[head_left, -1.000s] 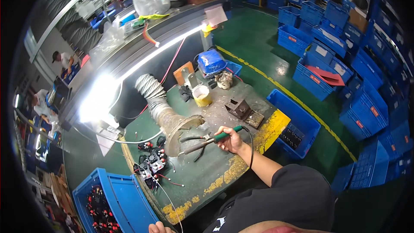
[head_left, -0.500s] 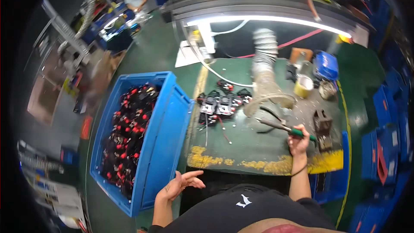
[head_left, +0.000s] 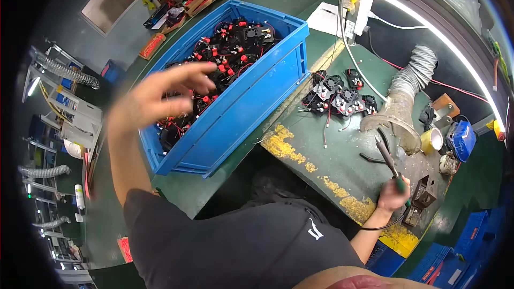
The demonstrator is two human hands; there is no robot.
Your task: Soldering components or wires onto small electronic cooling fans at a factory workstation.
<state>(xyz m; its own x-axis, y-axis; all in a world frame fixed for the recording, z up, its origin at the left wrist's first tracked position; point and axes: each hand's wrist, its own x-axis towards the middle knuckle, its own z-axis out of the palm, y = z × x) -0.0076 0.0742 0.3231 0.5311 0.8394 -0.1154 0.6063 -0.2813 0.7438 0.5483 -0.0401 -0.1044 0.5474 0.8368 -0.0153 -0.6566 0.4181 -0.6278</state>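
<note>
The left arm is rising from a black short sleeve [head_left: 155,230], its forearm standing nearly upright and its wrist bending to the right. The bare left hand [head_left: 152,99], blurred, is hovering over a deep blue rectangular plastic bin [head_left: 243,109], fingers spread and loosely curling toward the right, gripping nothing. Beneath and beyond those fingers, small black parts with red caps [head_left: 235,48] are filling the bin; whether the fingertips are touching any, I cannot tell.

The right forearm is angling up and outward over the yellow-worn edge of a green workbench [head_left: 340,163]. The bare right hand [head_left: 392,199] is closing around the green handle of a soldering iron with a long grey metal barrel [head_left: 386,156]. The iron is pointing away and leftward, its tip lying near a dirty beige flared hood [head_left: 393,120]. A brown metal box-shaped stand [head_left: 424,191] is sitting just right of that hand. Black-and-silver assemblies [head_left: 342,96] are lying clustered left of the hood.
</note>
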